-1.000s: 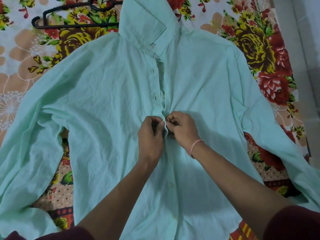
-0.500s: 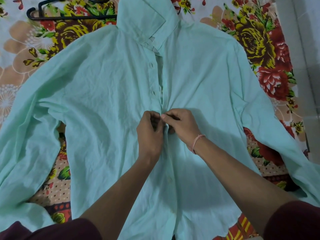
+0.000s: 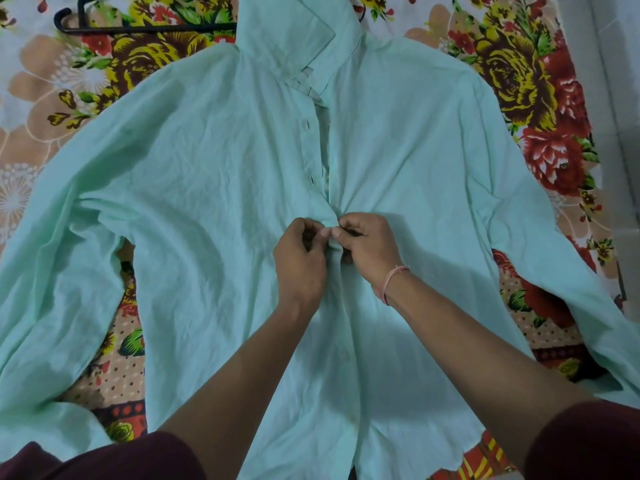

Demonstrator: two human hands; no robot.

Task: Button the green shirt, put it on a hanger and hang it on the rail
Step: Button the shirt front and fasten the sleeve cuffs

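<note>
Head view: the green shirt (image 3: pixel 207 168) lies spread face-up over a floral bedspread (image 3: pixel 519 81), collar towards the far edge, sleeves out to the left and right sides. Both hands meet at the middle of the placket: the left hand (image 3: pixel 300 261) and right hand (image 3: pixel 372 251) each pinch the cloth, thumbs nearly touching. A black hanger (image 3: pixel 138 28) lies near the far-left corner, beside the collar.

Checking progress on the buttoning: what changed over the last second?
Almost nothing. The left hand and right hand still pinch the shirt at the same spot on its front opening, fingertips only shifting slightly. The shirt stays spread flat; the hanger lies untouched beside the collar.
</note>
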